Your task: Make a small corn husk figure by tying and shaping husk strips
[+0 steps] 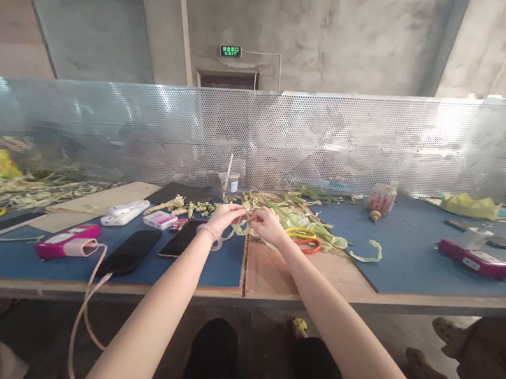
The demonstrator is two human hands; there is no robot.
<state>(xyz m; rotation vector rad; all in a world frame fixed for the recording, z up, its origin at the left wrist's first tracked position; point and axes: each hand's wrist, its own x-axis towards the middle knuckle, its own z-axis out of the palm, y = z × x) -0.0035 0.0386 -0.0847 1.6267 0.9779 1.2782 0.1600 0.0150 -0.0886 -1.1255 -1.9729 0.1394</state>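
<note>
1. Pale green leaf strips (295,213) lie heaped on the worktop (287,276), just behind and to the right of the two hands; one narrow strip (240,229) hangs right below the fingertips.
2. Left hand (225,214): fingers drawn together and bent towards the other hand, a pale ring-shaped band (212,234) round the wrist.
3. Right hand (265,224): fingers curled in, tips meeting or nearly meeting those of the left. Whether either hand grips the narrow strip I cannot tell — the spot between them is too small.
4. Red-and-yellow scissors (307,242) rest among the leaves, just beyond the right wrist.
5. Left of the hands lie a dark tablet-like slab (178,245), a black phone (131,251), a small white-and-pink box (160,220) and a magenta block (67,242) with a pale cable.
6. Behind the heap stands a clear cup (233,184) with a straw — close to the perforated metal screen (291,137).
7. Further right are a clear jar (381,198) and a yellow, jagged-edged piece (470,205).
</note>
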